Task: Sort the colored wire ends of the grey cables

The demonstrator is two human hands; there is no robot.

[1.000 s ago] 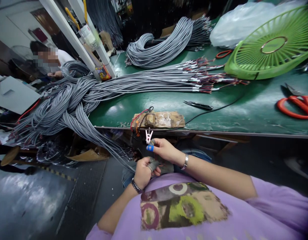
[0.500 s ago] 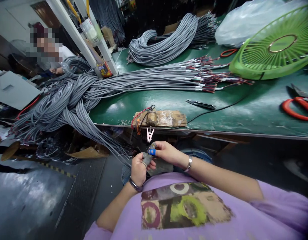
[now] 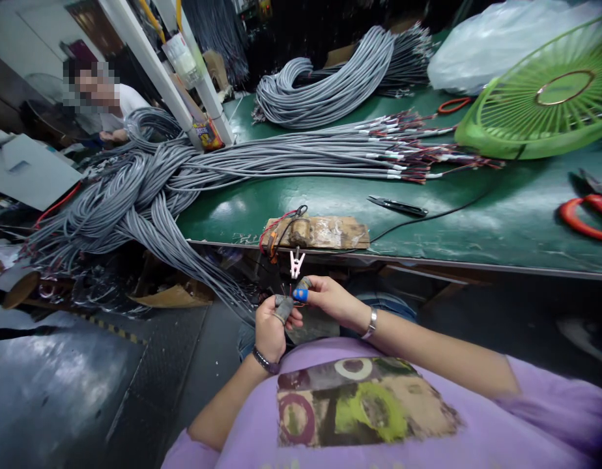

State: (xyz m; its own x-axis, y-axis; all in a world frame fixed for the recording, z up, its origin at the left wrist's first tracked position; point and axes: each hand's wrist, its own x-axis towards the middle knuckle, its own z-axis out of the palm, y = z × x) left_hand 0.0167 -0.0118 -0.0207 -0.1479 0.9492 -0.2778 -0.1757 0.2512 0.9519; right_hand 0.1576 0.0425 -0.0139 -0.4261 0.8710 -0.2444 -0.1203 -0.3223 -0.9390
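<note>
My left hand [image 3: 273,329] is closed in a pinch, grey cots over its thumb and finger. Thin wires [image 3: 289,291] stick up from between the two hands, at the end of the grey cables hanging off the table on the left. Against them my right hand [image 3: 328,299] pinches too, with a blue band and a grey cot on its fingers. A pink clip [image 3: 296,262] sits just above my fingertips, attached to a motor-like cylinder [image 3: 300,232] on a wooden board [image 3: 337,233] at the table edge. The exact grip on the wires is partly hidden.
Bundles of grey cables [image 3: 281,156] lie across the green table [image 3: 242,215]. Black snips [image 3: 397,206], red-handled scissors [image 3: 587,215] and a green fan [image 3: 540,98] are on the right. A person [image 3: 129,101] stands beyond the post at far left.
My fingertips have parted slightly, and the thin wires now show spread between them. The view has shifted a little; the tools on the table have stayed in place.
</note>
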